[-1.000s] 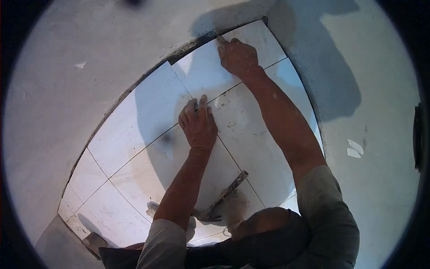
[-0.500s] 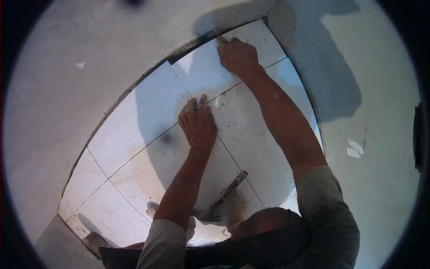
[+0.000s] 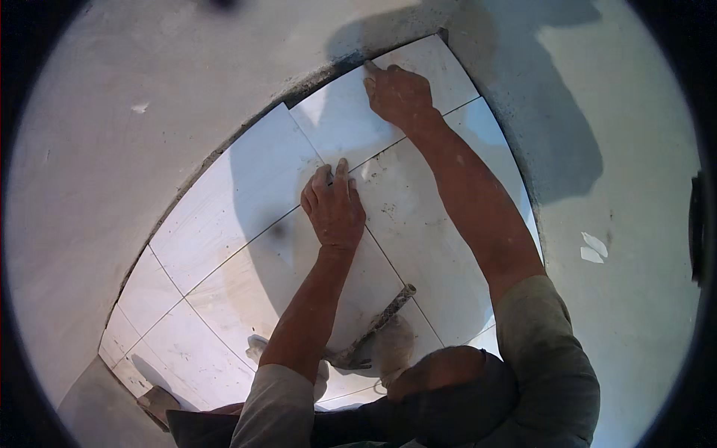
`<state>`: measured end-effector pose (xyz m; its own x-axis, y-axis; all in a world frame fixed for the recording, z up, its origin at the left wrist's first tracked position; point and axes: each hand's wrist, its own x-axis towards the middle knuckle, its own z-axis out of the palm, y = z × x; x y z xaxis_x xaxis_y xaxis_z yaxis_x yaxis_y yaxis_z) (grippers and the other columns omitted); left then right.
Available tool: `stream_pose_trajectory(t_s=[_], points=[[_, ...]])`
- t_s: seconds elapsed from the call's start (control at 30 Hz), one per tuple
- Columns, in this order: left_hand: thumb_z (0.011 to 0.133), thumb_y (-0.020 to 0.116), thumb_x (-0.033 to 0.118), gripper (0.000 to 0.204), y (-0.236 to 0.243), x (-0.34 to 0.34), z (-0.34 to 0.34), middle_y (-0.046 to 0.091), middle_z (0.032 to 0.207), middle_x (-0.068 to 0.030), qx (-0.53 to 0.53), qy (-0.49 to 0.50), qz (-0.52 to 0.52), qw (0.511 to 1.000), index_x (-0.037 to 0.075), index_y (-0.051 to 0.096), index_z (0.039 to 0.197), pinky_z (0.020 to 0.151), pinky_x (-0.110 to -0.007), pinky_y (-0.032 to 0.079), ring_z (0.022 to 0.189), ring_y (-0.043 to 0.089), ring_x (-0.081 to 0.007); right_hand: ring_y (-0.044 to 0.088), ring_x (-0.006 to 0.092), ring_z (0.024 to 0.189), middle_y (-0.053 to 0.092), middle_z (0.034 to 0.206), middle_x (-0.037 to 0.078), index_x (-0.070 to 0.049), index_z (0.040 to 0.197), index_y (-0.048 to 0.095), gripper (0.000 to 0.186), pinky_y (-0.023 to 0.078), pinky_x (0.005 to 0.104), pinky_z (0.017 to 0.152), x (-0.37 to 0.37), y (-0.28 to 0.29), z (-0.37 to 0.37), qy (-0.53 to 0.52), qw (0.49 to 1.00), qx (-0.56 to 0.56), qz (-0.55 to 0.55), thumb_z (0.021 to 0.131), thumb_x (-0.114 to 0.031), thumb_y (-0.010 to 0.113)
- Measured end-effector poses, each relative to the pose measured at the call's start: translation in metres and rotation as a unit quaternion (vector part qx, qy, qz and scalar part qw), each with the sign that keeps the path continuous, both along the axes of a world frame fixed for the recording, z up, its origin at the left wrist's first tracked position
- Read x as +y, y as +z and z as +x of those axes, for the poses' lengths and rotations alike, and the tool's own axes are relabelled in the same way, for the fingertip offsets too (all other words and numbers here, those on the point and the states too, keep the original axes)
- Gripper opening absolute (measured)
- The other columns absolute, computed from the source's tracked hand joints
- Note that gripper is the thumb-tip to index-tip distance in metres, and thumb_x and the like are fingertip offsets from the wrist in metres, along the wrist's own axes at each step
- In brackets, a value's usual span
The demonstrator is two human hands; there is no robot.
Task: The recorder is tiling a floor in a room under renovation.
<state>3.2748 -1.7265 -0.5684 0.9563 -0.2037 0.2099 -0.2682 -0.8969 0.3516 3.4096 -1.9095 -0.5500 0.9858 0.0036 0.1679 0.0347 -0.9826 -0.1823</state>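
Observation:
My left hand (image 3: pixel 332 209) rests palm down on the white tiled floor (image 3: pixel 202 216) at a junction of joints, its fingers apart and holding nothing. Higher and to the right, my right hand (image 3: pixel 399 97) touches a white tile (image 3: pixel 328 104) at the far border, index finger stretched to its edge, thumb apart, other fingers bent. That border has a rough dark gap (image 3: pixel 306 91) beside the tiles. A dirty hammer (image 3: pixel 385 313) lies between my forearms, its head low near the left one.
Pale plastered surfaces (image 3: pixel 127 164) surround the tiles, meeting at a far corner. Small white scraps (image 3: pixel 592 248) show at the right. A dusty tool or block (image 3: pixel 157 403), partly hidden, sits at lower left. A dark rounded shape (image 3: pixel 455 396) and dark clothing fill the bottom.

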Motion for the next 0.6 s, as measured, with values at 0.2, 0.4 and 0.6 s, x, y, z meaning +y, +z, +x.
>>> stream_pose_trajectory(t_s=[0.2, 0.4, 0.6], points=[[0.085, 0.063, 0.016, 0.042, 0.0, 0.0, 0.001, 0.041, 0.122, -0.0104, -0.012, -0.001, -0.007, 1.0, 0.013, 0.055, 0.126, 0.1, -0.046, 0.031, 0.116, 0.04, -0.0299, 0.067, 0.029, 0.074, 0.066, 0.087, 0.015, -0.009, 0.119, 0.061, 0.038, 0.055, 0.0401, 0.066, -0.011, 0.002, -0.026, -0.001, 1.0, -0.005, 0.028, 0.088, -0.03, 0.055], [0.086, 0.062, 0.017, 0.04, -0.003, 0.001, 0.0, 0.042, 0.122, -0.0105, -0.006, 0.005, -0.008, 1.0, 0.013, 0.056, 0.125, 0.1, -0.046, 0.032, 0.116, 0.041, -0.0299, 0.064, 0.033, 0.079, 0.062, 0.097, 0.017, -0.007, 0.116, 0.06, 0.035, 0.052, 0.0423, 0.071, -0.009, 0.019, -0.07, -0.133, 0.982, 0.003, 0.136, 0.087, -0.027, 0.06], [0.087, 0.061, 0.017, 0.039, -0.002, 0.002, 0.002, 0.043, 0.121, -0.0103, -0.015, -0.001, -0.011, 1.0, 0.013, 0.056, 0.125, 0.1, -0.045, 0.031, 0.115, 0.042, -0.0292, 0.063, 0.0357, 0.072, 0.06, 0.073, 0.016, -0.003, 0.083, 0.055, 0.016, 0.05, 0.0426, 0.065, -0.012, 0.0, -0.14, -0.172, 0.948, -0.016, 0.268, 0.084, -0.017, 0.063]])
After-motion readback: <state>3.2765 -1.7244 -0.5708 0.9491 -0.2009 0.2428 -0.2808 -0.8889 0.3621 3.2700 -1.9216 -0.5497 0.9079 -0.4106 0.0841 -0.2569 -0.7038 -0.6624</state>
